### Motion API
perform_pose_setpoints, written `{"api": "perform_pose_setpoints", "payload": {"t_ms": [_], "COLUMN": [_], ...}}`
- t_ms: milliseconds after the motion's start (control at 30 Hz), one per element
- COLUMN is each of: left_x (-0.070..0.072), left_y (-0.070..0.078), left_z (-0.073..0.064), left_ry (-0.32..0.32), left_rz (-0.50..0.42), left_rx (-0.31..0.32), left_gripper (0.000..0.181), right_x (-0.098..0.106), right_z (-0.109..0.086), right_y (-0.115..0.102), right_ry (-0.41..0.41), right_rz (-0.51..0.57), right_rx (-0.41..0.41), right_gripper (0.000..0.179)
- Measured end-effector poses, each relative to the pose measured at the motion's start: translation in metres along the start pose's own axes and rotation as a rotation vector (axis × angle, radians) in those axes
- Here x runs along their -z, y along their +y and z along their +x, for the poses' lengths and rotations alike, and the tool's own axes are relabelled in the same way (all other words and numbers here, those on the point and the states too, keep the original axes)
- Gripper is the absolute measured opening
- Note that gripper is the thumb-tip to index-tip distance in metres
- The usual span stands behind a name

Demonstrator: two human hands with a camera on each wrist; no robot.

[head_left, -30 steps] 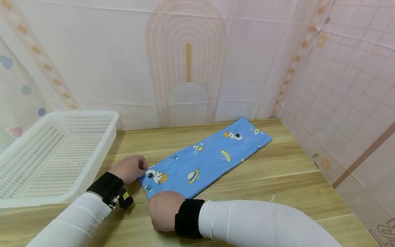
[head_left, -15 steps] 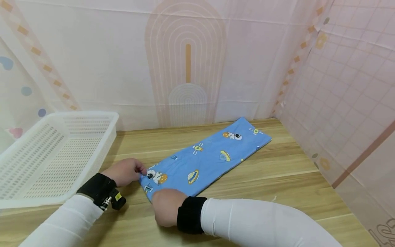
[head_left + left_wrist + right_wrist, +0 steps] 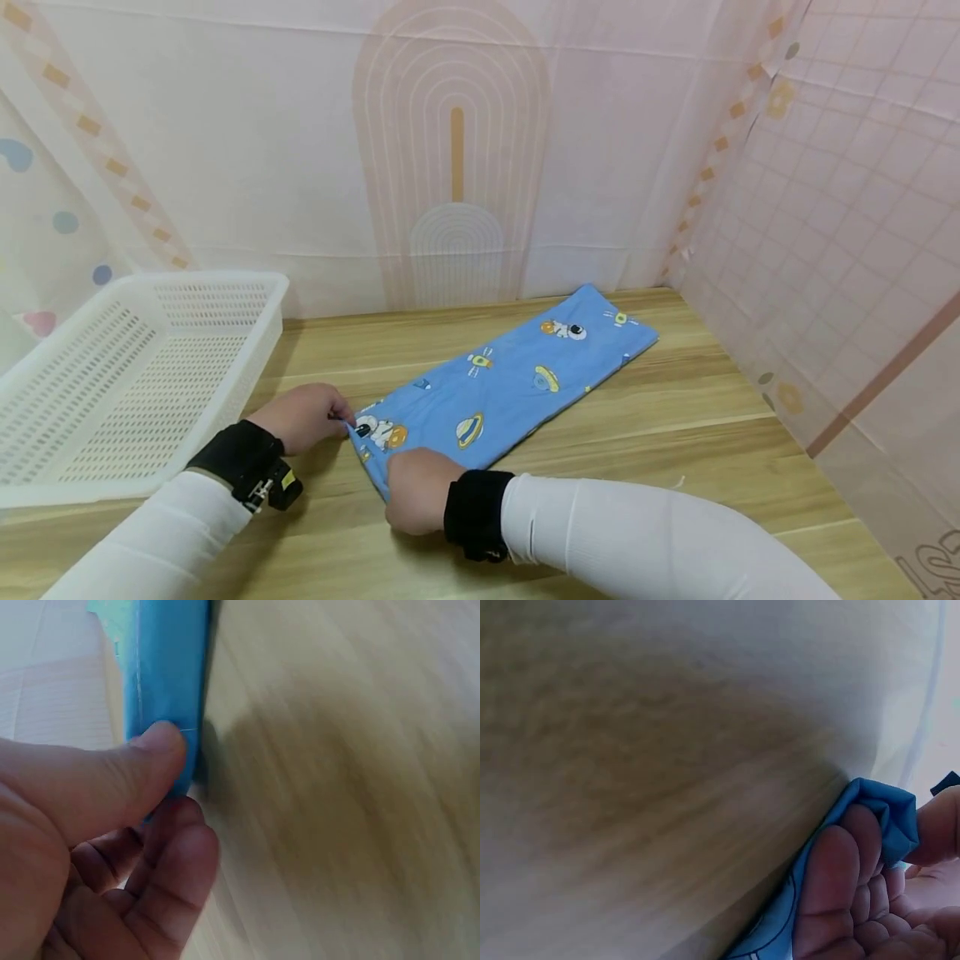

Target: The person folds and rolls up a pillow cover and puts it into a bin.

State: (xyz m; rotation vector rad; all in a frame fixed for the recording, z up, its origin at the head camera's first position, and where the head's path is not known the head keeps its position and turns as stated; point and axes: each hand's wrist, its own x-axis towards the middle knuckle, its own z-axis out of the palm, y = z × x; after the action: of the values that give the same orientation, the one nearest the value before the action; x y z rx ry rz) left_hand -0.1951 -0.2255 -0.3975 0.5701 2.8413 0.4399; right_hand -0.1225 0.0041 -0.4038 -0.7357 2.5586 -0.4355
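A blue cloth (image 3: 495, 383) printed with astronauts, planets and satellites lies folded into a long strip, slanting from the front middle to the back right of the wooden table. At its near end, my left hand (image 3: 303, 417) pinches the far corner; in the left wrist view the thumb (image 3: 161, 742) presses on the blue edge (image 3: 169, 660) with fingers beneath. My right hand (image 3: 423, 490) grips the near corner, and the right wrist view has the cloth (image 3: 889, 814) bunched between thumb and fingers. Between the hands the end edge is turned up in a narrow fold.
A white perforated plastic basket (image 3: 262, 367) stands on the left of the table (image 3: 675, 483), beside my left forearm. Printed curtain walls (image 3: 315, 167) close off the back and the right side.
My left hand shifted slightly left, then stayed near the corner. My right hand moved a little right and away from me. The cloth's near end edge has lifted and begun folding over.
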Motion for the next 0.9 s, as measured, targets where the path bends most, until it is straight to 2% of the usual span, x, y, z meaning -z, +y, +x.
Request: {"api": "perform_pose_setpoints", "payload": {"t_ms": [267,500,667,700,767,900], "left_x": [0.000,-0.010,-0.011,-0.010,-0.011,-0.012], "left_y": [0.000,-0.001,0.007,0.009,0.011,0.011], "left_z": [0.005,0.012,0.014,0.014,0.015,0.017], "left_ry": [0.005,0.030,0.020,0.016,0.011,0.029], "left_rz": [0.015,-0.041,-0.065,-0.071,-0.079,-0.070], "left_rx": [-0.002,0.057,0.123,0.134,0.153,0.165], "left_gripper": [0.011,0.015,0.016,0.016,0.016,0.015], "right_x": [0.004,0.006,0.004,0.003,0.003,0.002], "right_z": [-0.004,-0.006,-0.006,-0.006,-0.005,-0.004], "right_y": [0.000,-0.001,-0.002,-0.003,-0.004,-0.006], "right_ry": [0.006,0.001,0.004,0.003,-0.003,-0.011], "right_rz": [0.041,0.093,0.094,0.090,0.067,0.002], "right_rx": [-0.026,-0.081,-0.133,-0.139,-0.141,-0.104], "right_gripper": [0.030,0.012,0.059,0.061,0.056,0.022]}}
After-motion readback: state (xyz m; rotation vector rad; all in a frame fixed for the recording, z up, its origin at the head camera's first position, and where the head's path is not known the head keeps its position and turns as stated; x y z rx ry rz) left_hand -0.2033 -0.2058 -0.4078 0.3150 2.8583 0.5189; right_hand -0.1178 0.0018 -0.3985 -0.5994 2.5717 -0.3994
